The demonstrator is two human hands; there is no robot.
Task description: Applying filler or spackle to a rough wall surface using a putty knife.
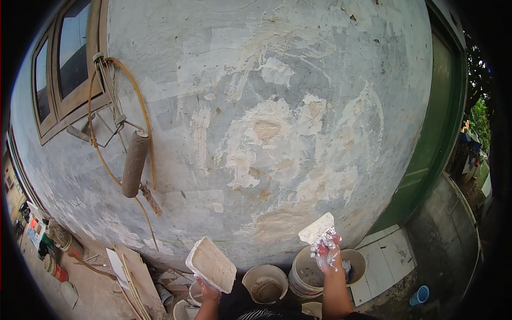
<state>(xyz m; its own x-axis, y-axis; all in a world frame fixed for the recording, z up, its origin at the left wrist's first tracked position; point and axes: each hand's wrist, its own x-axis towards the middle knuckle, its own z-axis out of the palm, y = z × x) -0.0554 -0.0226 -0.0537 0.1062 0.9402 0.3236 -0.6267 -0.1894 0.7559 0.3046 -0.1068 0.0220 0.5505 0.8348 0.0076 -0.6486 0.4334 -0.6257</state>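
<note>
My left hand [208, 293] is closed around the lower edge of a shallow rectangular tray [213, 265], its face coated with beige putty. To the right, my right hand [327, 254], smeared with white putty, grips a wide putty knife [317, 228]. White putty covers the knife's blade, which is raised in front of the wall. Whether the blade touches the wall, I cannot tell. Ahead stands a worn grey-white wall [176, 48], with rough cream and white putty patches [266, 129] across its middle.
Paint rollers [136, 164] and a looped orange hose [140, 98] hang at the left beside a wooden window [74, 50]. Several buckets [265, 282] stand along the wall's foot. A green door [413, 181] and a blue cup [419, 295] are at the right; boards [136, 277] lean lower left.
</note>
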